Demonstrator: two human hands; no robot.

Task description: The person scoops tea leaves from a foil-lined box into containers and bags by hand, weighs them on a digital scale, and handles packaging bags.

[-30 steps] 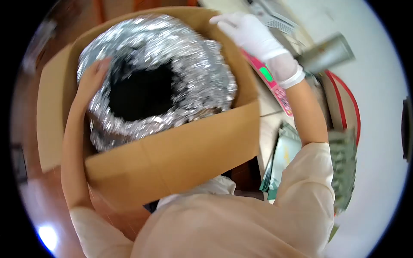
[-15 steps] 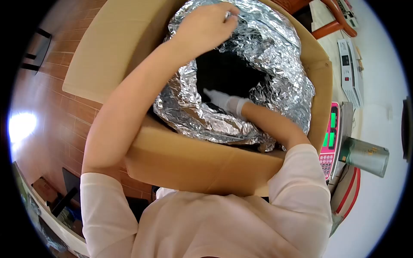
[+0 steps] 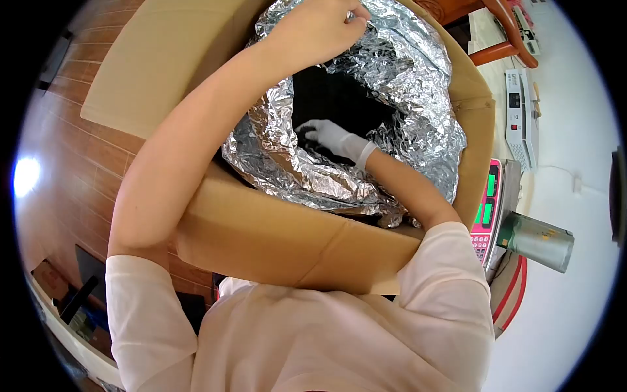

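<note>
A large silver foil liner [image 3: 428,98] stands crumpled inside an open cardboard box [image 3: 294,238], its mouth opening onto a black interior [image 3: 339,104]. My left hand [image 3: 323,29] is bare and reaches across to the far rim, fingers bent and thumb drawn in, closed on the foil there. My right hand [image 3: 330,136] wears a white glove and is inside the liner's mouth, low on the near side. Its fingers curl downward against the dark contents; what lies between them is too dark to make out.
Right of the box stands a pink scale [image 3: 486,202] with green displays. Beside it is a grey-green bag or canister [image 3: 539,242], and farther up a white appliance [image 3: 520,117]. A wooden chair [image 3: 503,32] is at the top right. Brown tiled floor [image 3: 85,189] lies to the left.
My gloved right hand has shifted slightly left and up inside the liner, its fingers now more curled. My left hand stays at the far foil rim. The whole view has shifted a little.
</note>
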